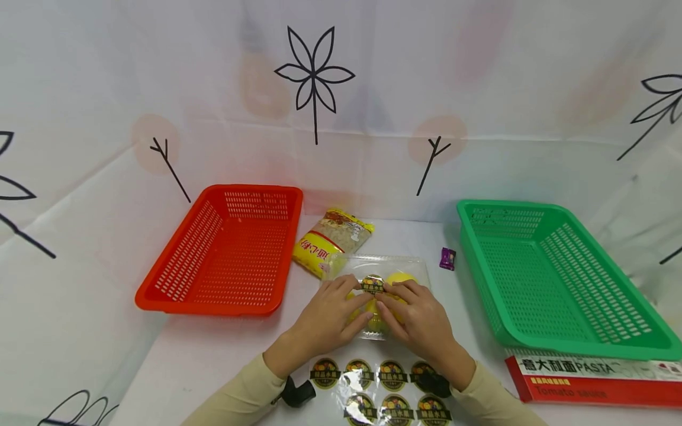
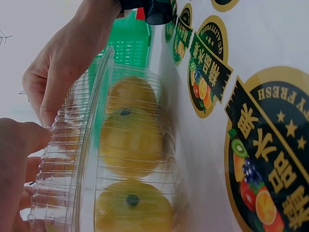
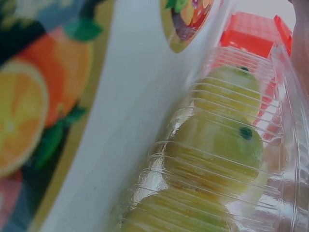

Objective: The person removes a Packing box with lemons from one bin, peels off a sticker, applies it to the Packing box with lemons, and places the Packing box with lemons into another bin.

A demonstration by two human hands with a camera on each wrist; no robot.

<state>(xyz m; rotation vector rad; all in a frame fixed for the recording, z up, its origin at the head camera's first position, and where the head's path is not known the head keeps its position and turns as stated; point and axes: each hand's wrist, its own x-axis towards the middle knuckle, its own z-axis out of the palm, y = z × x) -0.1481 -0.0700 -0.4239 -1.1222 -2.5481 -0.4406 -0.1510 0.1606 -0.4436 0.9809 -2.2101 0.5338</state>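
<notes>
A clear plastic clamshell box [image 1: 418,266] stands between both hands, its lid down. Yellow round fruits [image 1: 401,277] fill it; they show through the ribbed side, each with a dark spot, in the left wrist view. On the lid lies a black-and-gold fruit sticker [image 1: 372,284]. My left hand [image 1: 327,313] rests on the lid with its fingertips at the sticker's left end. From the other side, my right hand [image 1: 418,316] touches the sticker's right end with extended fingers. The fingers hide part of the lid.
In front of the box lies a sheet of similar stickers [image 1: 393,376]. A red basket [image 1: 242,254] stands left, a green basket [image 1: 538,284] right. A yellow food bag [image 1: 333,239] lies behind the box, a purple packet [image 1: 447,258] beside it, and a red-and-white pasta box [image 1: 591,381] at right.
</notes>
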